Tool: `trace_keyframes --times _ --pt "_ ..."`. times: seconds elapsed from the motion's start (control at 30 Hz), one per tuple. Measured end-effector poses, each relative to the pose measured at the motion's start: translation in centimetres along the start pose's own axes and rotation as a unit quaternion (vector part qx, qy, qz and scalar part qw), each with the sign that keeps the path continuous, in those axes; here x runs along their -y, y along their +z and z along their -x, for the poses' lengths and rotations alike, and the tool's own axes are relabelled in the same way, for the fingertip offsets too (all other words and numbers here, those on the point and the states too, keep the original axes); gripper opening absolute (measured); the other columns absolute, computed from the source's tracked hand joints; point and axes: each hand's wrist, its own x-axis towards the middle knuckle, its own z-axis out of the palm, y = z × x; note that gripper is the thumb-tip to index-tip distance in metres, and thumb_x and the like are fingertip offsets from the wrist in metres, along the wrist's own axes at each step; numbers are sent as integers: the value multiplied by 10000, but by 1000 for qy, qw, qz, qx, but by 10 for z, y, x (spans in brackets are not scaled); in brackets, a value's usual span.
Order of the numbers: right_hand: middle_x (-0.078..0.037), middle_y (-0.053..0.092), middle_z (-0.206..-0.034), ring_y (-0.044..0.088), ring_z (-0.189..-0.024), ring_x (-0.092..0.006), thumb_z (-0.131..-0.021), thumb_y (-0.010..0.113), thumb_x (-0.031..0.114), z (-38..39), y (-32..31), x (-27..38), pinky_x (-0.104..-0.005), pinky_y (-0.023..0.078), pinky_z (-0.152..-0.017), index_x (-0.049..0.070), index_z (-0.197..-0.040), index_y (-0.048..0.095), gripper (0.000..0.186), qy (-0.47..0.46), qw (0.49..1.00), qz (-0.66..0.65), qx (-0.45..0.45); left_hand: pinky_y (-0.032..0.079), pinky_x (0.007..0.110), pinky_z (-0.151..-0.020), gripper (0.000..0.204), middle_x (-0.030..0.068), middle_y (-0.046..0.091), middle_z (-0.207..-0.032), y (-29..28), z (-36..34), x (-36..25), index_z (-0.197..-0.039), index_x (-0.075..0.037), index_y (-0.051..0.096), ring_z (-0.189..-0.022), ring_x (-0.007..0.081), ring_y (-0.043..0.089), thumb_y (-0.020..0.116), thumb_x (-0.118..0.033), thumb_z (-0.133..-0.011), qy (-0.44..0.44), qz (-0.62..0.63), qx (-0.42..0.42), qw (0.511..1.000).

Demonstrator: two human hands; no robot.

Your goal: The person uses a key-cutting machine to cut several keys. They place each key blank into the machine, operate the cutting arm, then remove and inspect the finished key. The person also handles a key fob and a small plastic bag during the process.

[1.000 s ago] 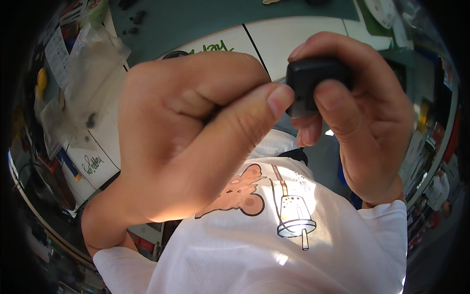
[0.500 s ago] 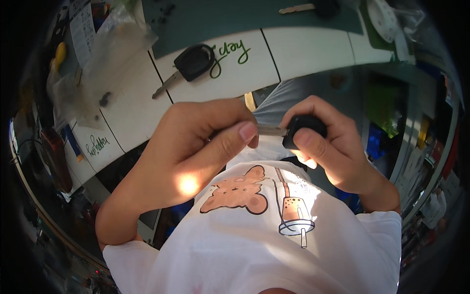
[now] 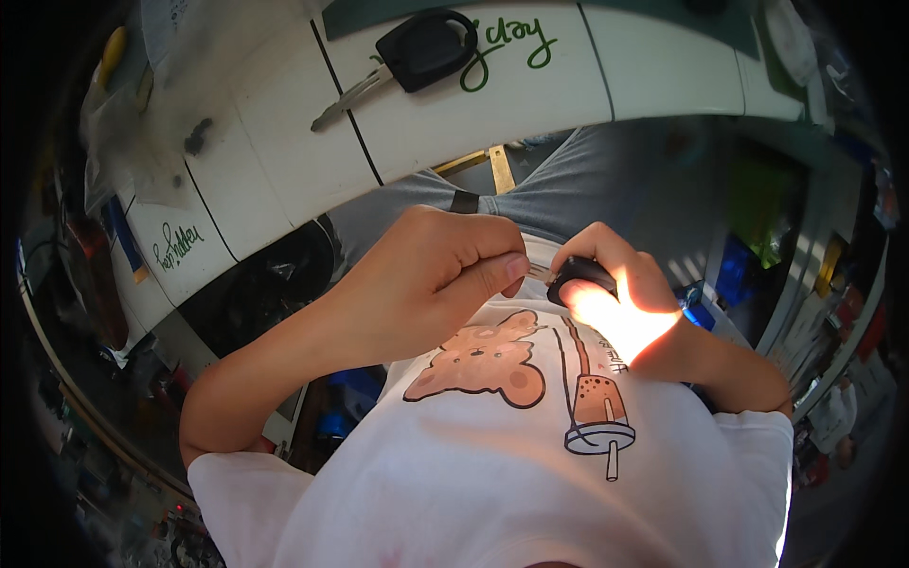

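Note:
In front of my shirt I hold a car key [image 3: 578, 275] with a black plastic head and a metal blade. My right hand [image 3: 630, 293] is closed around the head, its thumb pressed on top, with bright sunlight across the thumb and palm. The thumb and fingers of my left hand [image 3: 459, 270] pinch the blade; only a short piece of metal shows between the two hands. A second black-headed key [image 3: 426, 52] lies on the white table, apart from both hands, its blade pointing to the near left.
The white table [image 3: 270, 175] has dark seams and green lettering. At its left lie cloudy plastic bags [image 3: 133, 142] and dark crumbs [image 3: 197, 137]. A dark green mat [image 3: 653, 14] covers the far part. Crowded shelves stand at the right.
My view has tilted, so the table and its key sit higher in the picture. Less blade shows between my hands, and sunlight has shifted from my left hand onto my right.

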Motion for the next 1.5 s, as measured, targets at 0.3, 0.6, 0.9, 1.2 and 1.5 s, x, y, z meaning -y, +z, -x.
trace_keyframes --times 0.3,0.6,0.9,1.2,1.5 --pt "-63 505 -616 440 -497 -91 -920 507 126 -12 39 -32 -220 350 -459 20 -1036 405 187 -37 890 -419 -173 527 296 -729 392 107 627 -862 48 -41 35 -1079 40 597 -807 172 618 513 -314 -932 112 244 -313 911" --pt "19 359 -590 295 -462 -30 -931 489 213 -27 53 -25 -195 256 -415 20 -1054 441 233 -93 893 -367 -244 499 263 -689 223 107 637 -863 63 -53 15 -940 58 638 -778 154 606 572 -145 -876 90 365 -352 858" --pt "14 368 -564 302 -449 -41 -974 412 289 -30 62 -24 -213 232 -413 13 -1022 448 283 -138 879 -363 -277 493 233 -600 219 70 647 -765 67 -57 16 -860 29 678 -692 116 608 601 -176 -863 113 350 -387 845" --pt "4 369 -546 287 -414 -57 -972 409 333 -34 67 -22 -232 224 -401 6 -998 439 330 -150 865 -368 -306 508 248 -620 227 131 643 -873 68 -51 11 -930 78 632 -744 162 608 546 -127 -886 73 320 -379 865" --pt "-2 366 -512 275 -399 -56 -979 393 309 -34 64 -20 -234 226 -394 8 -930 424 306 -124 874 -332 -334 510 235 -598 231 133 640 -861 68 -52 11 -943 82 632 -750 165 612 539 -124 -895 84 331 -374 862"
